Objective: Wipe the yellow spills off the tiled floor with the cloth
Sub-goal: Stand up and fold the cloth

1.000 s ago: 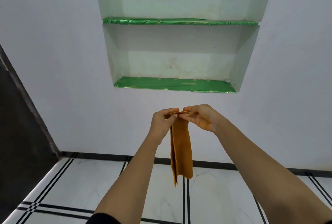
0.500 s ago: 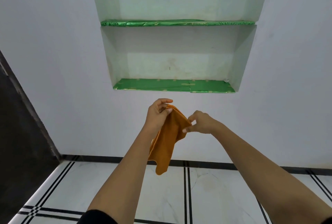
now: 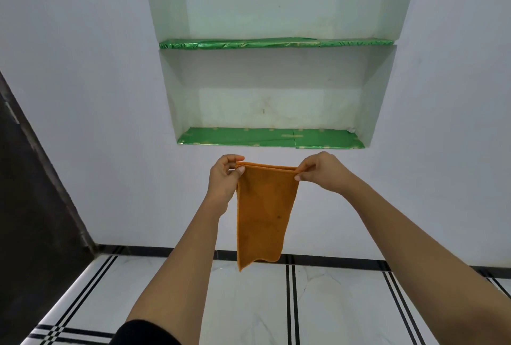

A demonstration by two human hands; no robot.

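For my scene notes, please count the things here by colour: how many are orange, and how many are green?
Orange: 1, the cloth
Green: 2, the upper shelf liner and the lower shelf liner
Total: 3

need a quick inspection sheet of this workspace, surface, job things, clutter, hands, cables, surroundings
surface: white tiled floor with black double lines; no yellow spills in the visible part
job's things: orange cloth held up in the air, folded double along its top edge, hanging clear of the floor, a small dark spot on it
clutter: nothing seen
grippers: left hand pinches the cloth's top left corner, right hand pinches the top right corner; each grip is thumb and fingers
cables: nothing seen
surroundings: white wall with a recessed niche, two shelves lined in green foil, both bare; dark panel at left; black skirting strip along the wall base
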